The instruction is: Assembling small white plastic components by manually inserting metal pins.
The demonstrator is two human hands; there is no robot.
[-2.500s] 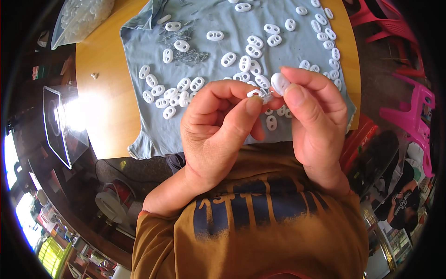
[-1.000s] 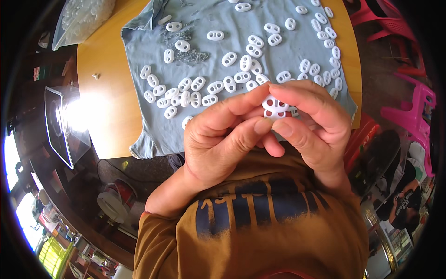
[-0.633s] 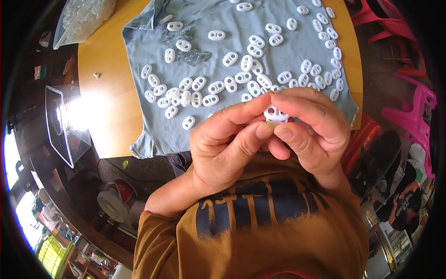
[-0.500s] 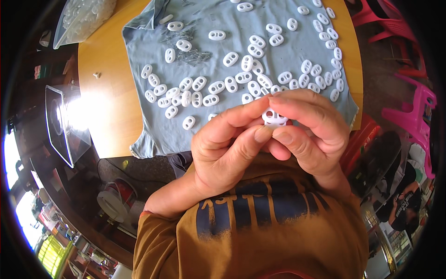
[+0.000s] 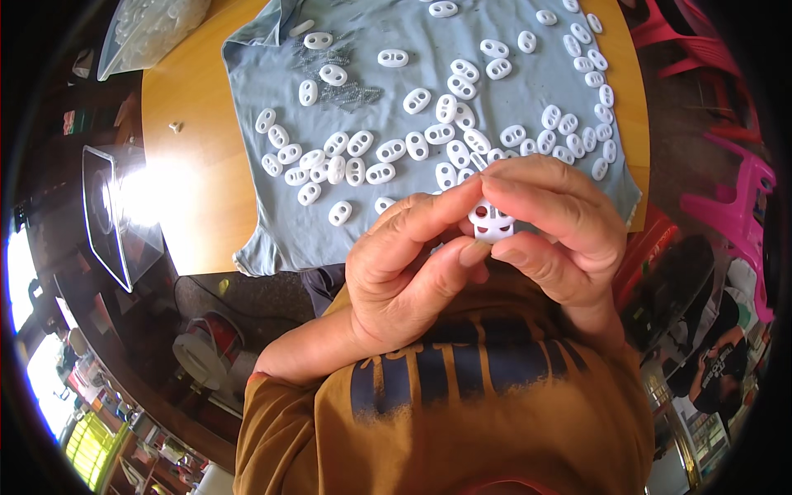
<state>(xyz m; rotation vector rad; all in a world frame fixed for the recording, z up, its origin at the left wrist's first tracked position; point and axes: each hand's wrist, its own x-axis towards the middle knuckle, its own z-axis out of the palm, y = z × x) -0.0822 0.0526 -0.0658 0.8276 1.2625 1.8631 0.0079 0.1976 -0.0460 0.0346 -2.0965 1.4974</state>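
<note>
Fingertips of both hands pinch a small white plastic toggle (image 5: 490, 221) held above the table's near edge: the left hand (image 5: 408, 268) clamps it from below, the right hand (image 5: 557, 223) from above. Fingers hide most of the toggle; two round holes show. Matching white oval toggles (image 5: 388, 150) lie scattered on a grey-blue cloth (image 5: 396, 107) spread over the wooden table (image 5: 190, 206). A clear plastic bag (image 5: 148, 29), cut off at the top left, holds contents too blurred to identify.

A clear plastic bag (image 5: 153, 29) of white pieces lies at the table's far-left corner.
</note>
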